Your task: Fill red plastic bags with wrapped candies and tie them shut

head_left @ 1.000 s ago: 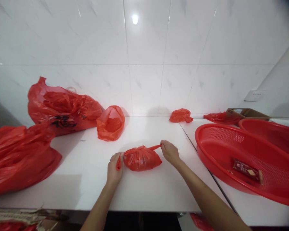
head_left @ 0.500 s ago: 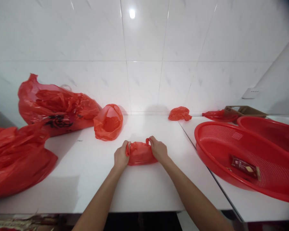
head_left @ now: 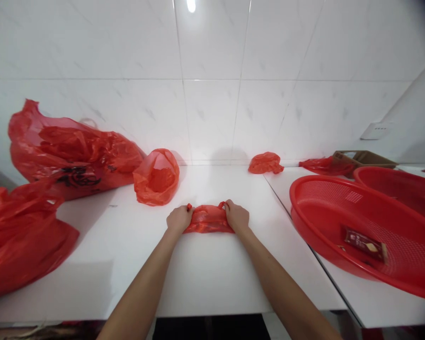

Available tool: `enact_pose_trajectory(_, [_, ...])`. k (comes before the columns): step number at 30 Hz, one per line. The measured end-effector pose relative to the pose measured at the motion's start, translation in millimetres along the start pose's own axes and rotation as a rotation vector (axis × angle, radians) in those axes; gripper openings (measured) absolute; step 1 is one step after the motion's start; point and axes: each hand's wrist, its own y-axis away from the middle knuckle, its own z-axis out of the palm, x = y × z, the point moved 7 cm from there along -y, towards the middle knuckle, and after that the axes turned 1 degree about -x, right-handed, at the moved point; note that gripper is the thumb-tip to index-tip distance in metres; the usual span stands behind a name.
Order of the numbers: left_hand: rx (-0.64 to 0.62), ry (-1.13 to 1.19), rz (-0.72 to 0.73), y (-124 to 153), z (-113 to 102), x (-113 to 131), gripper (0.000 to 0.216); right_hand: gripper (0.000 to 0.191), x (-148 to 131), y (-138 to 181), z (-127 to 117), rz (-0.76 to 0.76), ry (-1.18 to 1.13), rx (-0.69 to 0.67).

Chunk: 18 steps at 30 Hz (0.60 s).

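The left hand (head_left: 179,219) and right hand (head_left: 237,216) have their fingers curled closed, each gripping one upper end of a small red plastic bag (head_left: 209,221), which lies between them on the white tabletop (head_left: 208,278). Around that bag, one open-mouthed red plastic bag (head_left: 155,193) sits at ten o'clock; one large black-printed red plastic bag (head_left: 102,165) lies farther out, between nine and ten; one crumpled red plastic bag (head_left: 265,163) at two; two rounded red perforated plastic basins (head_left: 321,203) toward three, the nearer containing a dark-red packet (head_left: 365,243).

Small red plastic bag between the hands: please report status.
Left hand, right hand: gripping opposite ends of small red plastic bag. Open-mouthed red plastic bag beyond, left, apart.
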Motion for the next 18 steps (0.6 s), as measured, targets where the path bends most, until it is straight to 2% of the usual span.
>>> enact_pose_trajectory(4, [-0.075, -0.027, -0.018, -9.4, 5.3, -2.1, 0.042, 0.029, -1.3, -0.6, 0.1, 0.006, 0.017, 0.001])
enact_pose_trajectory(8, [-0.072, -0.038, -0.037, -10.6, 8.0, 0.0, 0.037, 0.021, -0.8, 0.8, -0.3, 0.026, 0.005, 0.014])
enact_pose_trajectory(12, [0.009, -0.01, -0.067, -2.6, 2.0, -6.2, 0.041, 0.019, 5.9, 1.5, -2.3, 0.076, -0.042, 0.039])
enact_pose_trajectory(18, [0.156, 0.077, -0.169, 16.0, -14.8, -37.5, 0.051, 0.021, 20.5, -0.1, -8.1, 0.17, -0.155, 0.093])
